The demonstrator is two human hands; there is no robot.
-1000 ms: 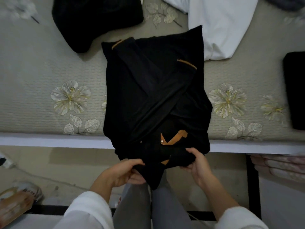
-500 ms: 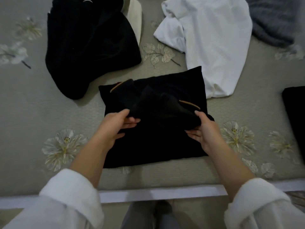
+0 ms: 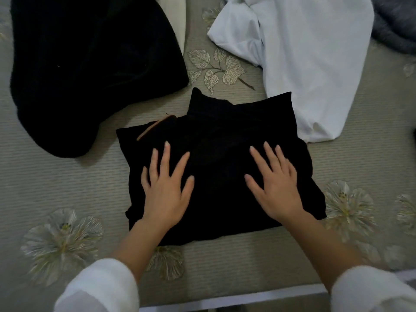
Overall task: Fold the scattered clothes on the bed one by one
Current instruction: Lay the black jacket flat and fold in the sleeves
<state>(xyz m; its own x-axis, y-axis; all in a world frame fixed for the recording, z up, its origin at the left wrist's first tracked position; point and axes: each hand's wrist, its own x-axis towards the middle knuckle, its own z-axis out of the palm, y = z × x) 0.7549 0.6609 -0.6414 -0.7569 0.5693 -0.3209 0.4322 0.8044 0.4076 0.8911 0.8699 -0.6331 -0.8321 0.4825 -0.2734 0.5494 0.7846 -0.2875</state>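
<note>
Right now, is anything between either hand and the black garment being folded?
Nothing visible. The left hand and right hand both rest flat, fingers spread, directly on the folded black garment. The white shirt and black pile lie farther up the bed, clear of both hands.

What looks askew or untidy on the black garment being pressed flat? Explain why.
The folded black garment has an uneven far edge: a flap juts past it, and an orange trim strip pokes out near the far-left corner.

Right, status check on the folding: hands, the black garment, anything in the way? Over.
Left hand and right hand open, flat on black garment. Garment folded, on bed. White shirt against its far corner.
</note>
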